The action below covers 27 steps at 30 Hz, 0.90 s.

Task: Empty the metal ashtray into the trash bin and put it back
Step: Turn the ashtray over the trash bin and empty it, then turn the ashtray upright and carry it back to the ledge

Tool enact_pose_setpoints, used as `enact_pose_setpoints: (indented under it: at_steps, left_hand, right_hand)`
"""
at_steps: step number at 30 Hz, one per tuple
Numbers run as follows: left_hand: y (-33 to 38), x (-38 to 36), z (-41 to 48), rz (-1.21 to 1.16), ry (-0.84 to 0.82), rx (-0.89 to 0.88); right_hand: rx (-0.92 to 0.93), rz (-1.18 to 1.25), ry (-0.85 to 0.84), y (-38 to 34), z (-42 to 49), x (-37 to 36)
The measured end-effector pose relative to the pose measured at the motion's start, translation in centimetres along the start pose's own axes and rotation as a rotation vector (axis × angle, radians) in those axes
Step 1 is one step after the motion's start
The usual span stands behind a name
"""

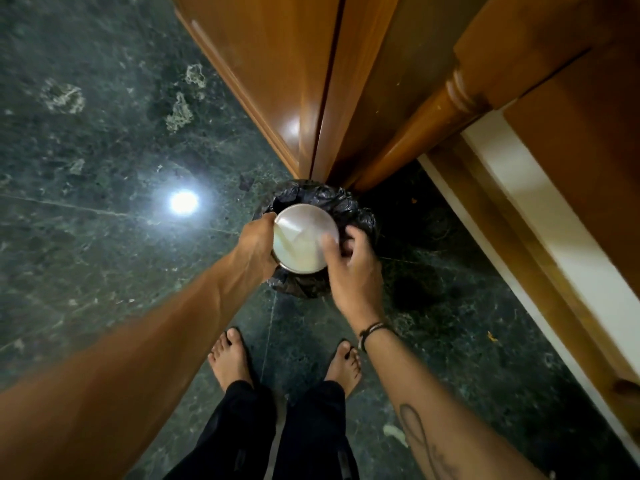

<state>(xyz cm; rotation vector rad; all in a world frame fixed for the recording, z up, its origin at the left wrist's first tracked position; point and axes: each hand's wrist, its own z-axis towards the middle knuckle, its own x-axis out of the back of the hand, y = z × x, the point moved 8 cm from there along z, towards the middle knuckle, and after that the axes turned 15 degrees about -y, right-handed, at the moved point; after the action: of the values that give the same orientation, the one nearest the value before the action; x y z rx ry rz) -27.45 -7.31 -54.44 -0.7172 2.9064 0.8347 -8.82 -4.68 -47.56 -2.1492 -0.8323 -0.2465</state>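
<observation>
The metal ashtray (304, 239) shines pale silver over the black-bagged trash bin (360, 216). The floor (86, 150) is dark green marble with whitish veins and patches. Far right, the wooden furniture (270, 64) glows orange-brown. Near, the trousers (270, 438) are black.

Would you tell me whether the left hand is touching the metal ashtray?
Touching. The head view shows the left hand gripping the rim of the upturned metal ashtray, with no gap between them.
</observation>
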Motion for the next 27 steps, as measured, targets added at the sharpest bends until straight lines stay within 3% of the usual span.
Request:
enact_pose_setpoints:
  at_steps: [4,7,12,20,24,27]
  left_hand:
    - [3.3,-1.1,-1.2,-0.076,-0.051,0.003]
    - [3.2,-1.1,-2.6,-0.029,-0.061,0.005]
    - [5.3,-1.2,-4.7,-0.034,-0.138,-0.100]
    - [6.4,-0.7,-11.4,0.088,-0.440,0.065]
    - [8.8,0.0,-15.9,0.072,-0.564,0.022]
    - [11.2,-0.2,-19.6,0.146,-0.632,-0.040]
  right_hand:
    - [-0.461,0.689,-0.286,0.9,-0.1,-2.3]
    - [-0.544,0.930,-0.415,-0.9,-0.8,-3.5]
    - [-0.553,1.181,-0.415,-3.1,-2.0,-2.8]
    - [-0.234,1.067,-0.380,-6.2,-6.0,1.4]
    - [-0.093,0.983,-0.479,-9.0,-9.4,3.5]
    - [-0.045,0.787,-0.539,-11.3,-11.9,5.3]
